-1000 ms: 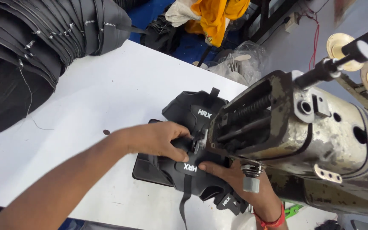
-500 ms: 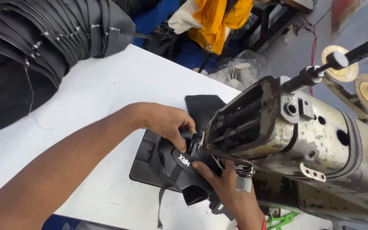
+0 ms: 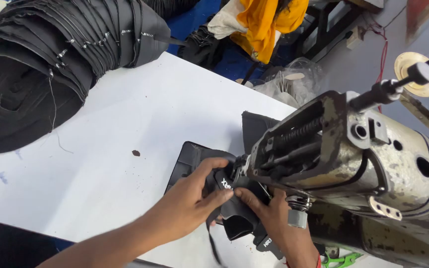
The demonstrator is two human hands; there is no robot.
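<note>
A garment sewing workshop: a worn grey metal industrial sewing machine, white table, stacked black stitched fabric pieces.

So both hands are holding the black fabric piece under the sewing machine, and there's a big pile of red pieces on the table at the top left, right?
Not quite. In the head view the pile of pieces at the top left is black, not red. The rest holds: the left hand and right hand both grip the black fabric piece beneath the sewing machine on the white table.

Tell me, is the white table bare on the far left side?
No, a stack of black fabric pieces lies on the white table there.
</note>
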